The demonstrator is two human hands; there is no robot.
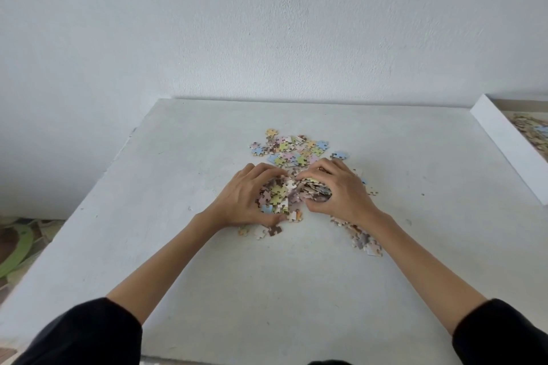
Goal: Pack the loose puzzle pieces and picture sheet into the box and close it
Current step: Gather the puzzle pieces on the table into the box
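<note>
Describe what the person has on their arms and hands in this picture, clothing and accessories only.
Both arms wear dark, nearly black sleeves, pushed up so the forearms are bare. The left hand and right hand are bare too: no gloves, and no rings, watch or bracelet that shows. The sleeve fabric looks plain, with no visible print or markings.

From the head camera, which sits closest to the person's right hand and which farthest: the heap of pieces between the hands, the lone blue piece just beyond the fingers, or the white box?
1. Heap of pieces: touching the right hand, on its left.
2. Lone blue piece: just beyond the fingertips.
3. White box: far right table edge.
</note>
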